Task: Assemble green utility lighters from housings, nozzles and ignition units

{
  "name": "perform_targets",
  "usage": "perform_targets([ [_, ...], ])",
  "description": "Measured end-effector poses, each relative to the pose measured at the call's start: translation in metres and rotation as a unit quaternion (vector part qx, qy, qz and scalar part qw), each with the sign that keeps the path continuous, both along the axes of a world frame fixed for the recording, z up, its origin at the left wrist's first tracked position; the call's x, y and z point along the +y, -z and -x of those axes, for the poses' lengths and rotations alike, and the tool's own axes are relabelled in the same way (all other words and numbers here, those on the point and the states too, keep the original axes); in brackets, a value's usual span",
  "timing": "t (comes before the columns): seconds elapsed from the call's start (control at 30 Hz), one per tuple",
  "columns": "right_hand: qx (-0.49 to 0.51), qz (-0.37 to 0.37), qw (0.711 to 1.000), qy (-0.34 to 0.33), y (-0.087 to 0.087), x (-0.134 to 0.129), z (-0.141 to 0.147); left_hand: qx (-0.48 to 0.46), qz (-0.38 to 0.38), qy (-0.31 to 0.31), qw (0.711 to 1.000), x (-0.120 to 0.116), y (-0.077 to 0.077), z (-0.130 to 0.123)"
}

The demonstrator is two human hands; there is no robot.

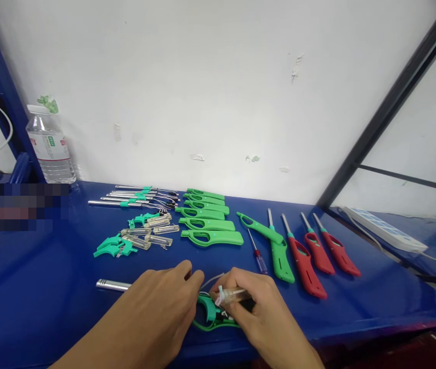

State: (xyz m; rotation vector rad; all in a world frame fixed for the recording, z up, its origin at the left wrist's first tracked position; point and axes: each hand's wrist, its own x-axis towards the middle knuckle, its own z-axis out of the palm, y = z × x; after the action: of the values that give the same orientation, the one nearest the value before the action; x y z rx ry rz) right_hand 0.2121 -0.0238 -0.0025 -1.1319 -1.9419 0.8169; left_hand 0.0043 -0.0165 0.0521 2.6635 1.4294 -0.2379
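Observation:
On the table near its front edge lies a partly assembled gas lighter (212, 326), a green shell half with a teal trigger (211, 308) in it. Its metal tube (112, 285) sticks out to the left, behind my left hand (167, 307). That hand is closed around the front part of the lighter, and its fingertips are partly hidden. My right hand (260, 307) pinches a small clear fuel tank (233, 295) over the shell's handle. A thin white wire (212, 279) loops up between the hands.
Behind my hands lie several green shell halves (212, 238), clear fuel tanks (159, 240), teal triggers (108, 245) and metal tubes with wires (106, 203). To the right are a screwdriver (260, 261), a green lighter (281, 261) and red lighters (308, 271). A water bottle (51, 148) stands back left.

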Motion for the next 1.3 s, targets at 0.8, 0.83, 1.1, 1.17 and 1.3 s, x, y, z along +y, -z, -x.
perform_targets([
  [0.8, -0.033, 0.003, 0.999, 0.015, 0.0027, 0.0000, -0.0028, 0.038, 0.006, 0.010, 0.999, 0.0022, -0.0041, -0.0031],
  [0.83, -0.032, 0.002, 0.999, 0.015, 0.0026, 0.0000, -0.0028, 0.039, 0.003, 0.014, 0.999, 0.0021, -0.0038, -0.0031],
  [1.1, -0.037, -0.007, 0.999, 0.010, 0.0026, -0.0004, -0.0037, 0.031, -0.002, 0.017, 0.999, 0.0003, -0.0012, -0.0027],
  [1.17, -0.038, -0.009, 0.999, 0.009, 0.0024, -0.0004, -0.0039, 0.028, -0.004, 0.016, 0.999, 0.0005, -0.0011, -0.0019],
  [1.3, -0.030, -0.007, 0.999, 0.006, 0.0023, -0.0003, -0.0040, 0.031, -0.003, 0.019, 0.999, 0.0015, -0.0012, -0.0018],
])
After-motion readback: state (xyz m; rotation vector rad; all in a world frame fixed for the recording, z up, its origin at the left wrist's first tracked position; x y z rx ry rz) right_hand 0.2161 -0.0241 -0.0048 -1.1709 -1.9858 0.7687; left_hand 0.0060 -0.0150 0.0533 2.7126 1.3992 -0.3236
